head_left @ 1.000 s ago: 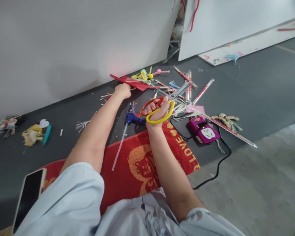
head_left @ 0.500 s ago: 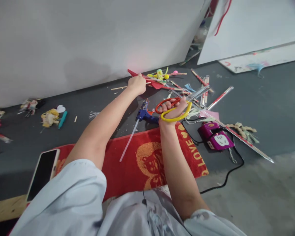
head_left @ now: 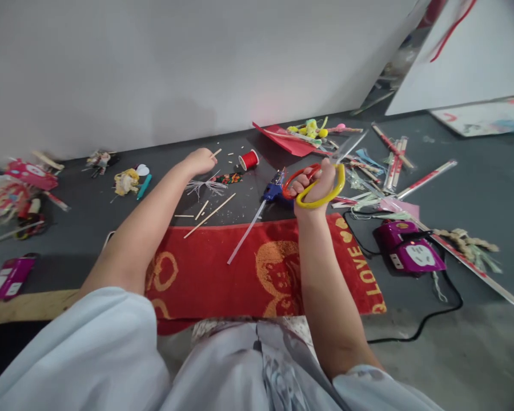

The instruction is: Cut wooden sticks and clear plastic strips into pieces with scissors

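My left hand (head_left: 200,162) is closed above the grey tabletop, and a short end of a thin wooden stick (head_left: 216,153) sticks out of its fingers. Just right of it are a spool of red thread (head_left: 251,160) and a bunch of white strands (head_left: 205,186). Scissors (head_left: 340,181) with one yellow and one red handle loop are in my right hand (head_left: 310,184), blades pointing away to the back right. Beside that hand lies a blue glue gun (head_left: 274,186) with a long clear glue stick (head_left: 246,233) in it.
A red towel (head_left: 223,268) lies along the front edge. Loose sticks (head_left: 209,216) rest behind it. A red sheet (head_left: 285,140) sits against the wall. On the right are wrapped sticks (head_left: 396,162) and a purple power socket (head_left: 411,248) with a black cord.
My left hand has moved left, away from the red sheet, uncovering the thread spool and loose sticks. The view has turned left. My right hand still holds the scissors.
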Tool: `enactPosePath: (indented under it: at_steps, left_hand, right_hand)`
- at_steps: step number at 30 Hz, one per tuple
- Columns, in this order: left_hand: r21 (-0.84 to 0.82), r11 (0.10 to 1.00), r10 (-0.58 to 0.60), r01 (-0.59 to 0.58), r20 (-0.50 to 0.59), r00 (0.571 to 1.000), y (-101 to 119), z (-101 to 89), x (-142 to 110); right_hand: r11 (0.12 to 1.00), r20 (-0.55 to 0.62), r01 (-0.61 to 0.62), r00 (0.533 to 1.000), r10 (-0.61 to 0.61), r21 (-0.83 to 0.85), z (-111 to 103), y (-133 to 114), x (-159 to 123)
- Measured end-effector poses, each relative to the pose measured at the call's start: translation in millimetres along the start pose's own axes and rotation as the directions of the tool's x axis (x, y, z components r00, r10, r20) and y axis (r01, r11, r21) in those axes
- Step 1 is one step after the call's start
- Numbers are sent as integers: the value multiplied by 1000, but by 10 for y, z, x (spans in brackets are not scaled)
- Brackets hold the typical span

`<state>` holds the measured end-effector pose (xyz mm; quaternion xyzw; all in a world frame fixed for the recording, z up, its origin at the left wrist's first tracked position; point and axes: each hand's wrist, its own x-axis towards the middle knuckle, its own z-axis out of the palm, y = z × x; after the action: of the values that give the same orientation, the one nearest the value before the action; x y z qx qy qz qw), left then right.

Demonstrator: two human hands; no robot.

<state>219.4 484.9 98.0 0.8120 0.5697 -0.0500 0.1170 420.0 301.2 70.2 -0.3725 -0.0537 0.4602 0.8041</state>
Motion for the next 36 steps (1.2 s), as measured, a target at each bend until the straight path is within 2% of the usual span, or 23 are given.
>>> enactPosePath:
  at_steps: [3,6,9,14,16,20,23,27,31,36]
  left_hand:
    - [-194,980,-47,45,-8,999,-107,99,-158]
    - [-391,916,-96,84,-12,995,-94,181,-363]
    - [-469,877,-106,106,26,994,-41,224,-540]
    - [-436,892,-117,123,41,992,12,183,-663]
    - [-474,872,-102,123,70,992,15,166,-663]
    - [-567,815,-58,122,128,990,-20,188,-629]
    - [-543,831,-24,119,178,984,-64,211,-614]
    - [-471,877,18,100,239,971,-77,201,-643]
    - [-368,926,1,83,223,975,-40,166,-695]
    - [-335,940,27,57,239,971,-43,126,-728]
  right_hand:
    - [992,59,-78,995,84,-97,33,101,-26]
    - [975,101,-147,981,166,-168,70,210,-72]
    - [956,141,-216,959,246,-200,106,294,-140]
    - [913,208,-318,904,373,-254,125,391,-210]
    - [898,212,-350,888,409,-267,122,423,-217]
    - [880,214,-397,866,453,-259,115,458,-221]
    - [869,224,-421,849,478,-260,112,455,-221]
    - [864,193,-429,854,483,-265,115,445,-220]
    - [851,156,-447,853,498,-276,126,434,-222]
    - [841,135,-445,855,501,-308,134,421,-227]
